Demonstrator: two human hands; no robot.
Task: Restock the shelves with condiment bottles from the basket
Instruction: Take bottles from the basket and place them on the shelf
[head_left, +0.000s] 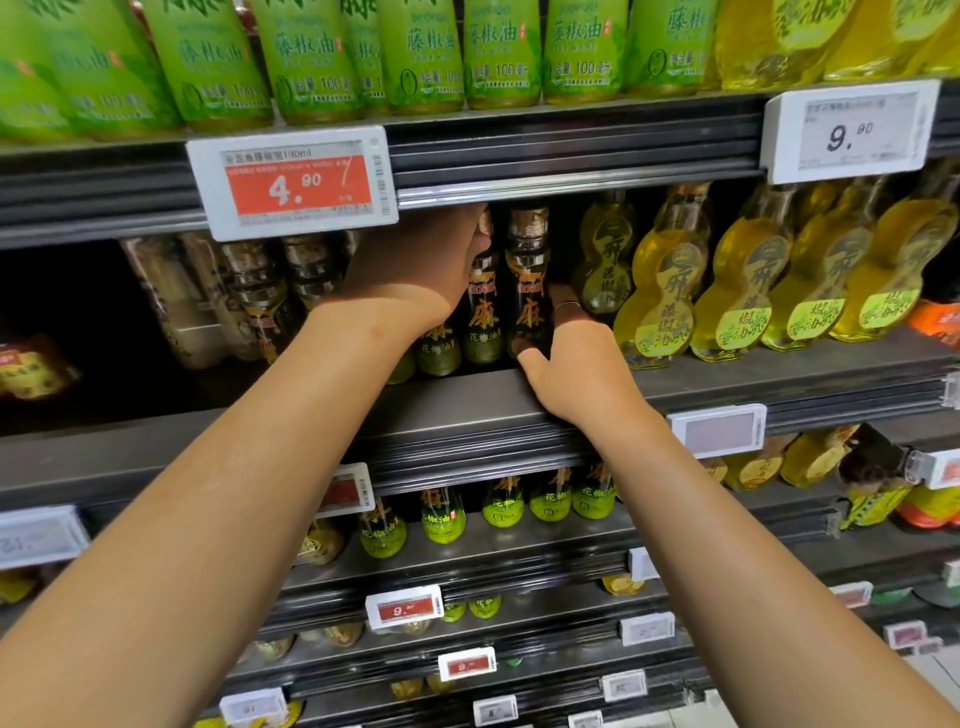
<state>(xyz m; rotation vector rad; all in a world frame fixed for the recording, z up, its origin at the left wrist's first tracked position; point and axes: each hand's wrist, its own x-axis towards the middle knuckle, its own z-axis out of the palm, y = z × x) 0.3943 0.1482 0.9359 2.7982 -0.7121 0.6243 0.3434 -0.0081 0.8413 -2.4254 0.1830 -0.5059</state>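
Both hands (415, 275) (576, 358) grip dark bottles (527, 291) on the shelf (467, 410); a nudge could topple the yellow bottles (660, 291) just beside.

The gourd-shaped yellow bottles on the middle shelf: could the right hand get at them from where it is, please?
Probably yes. The right hand sits beside the nearest gourd bottle, with nothing between them, though it grips a dark bottle.
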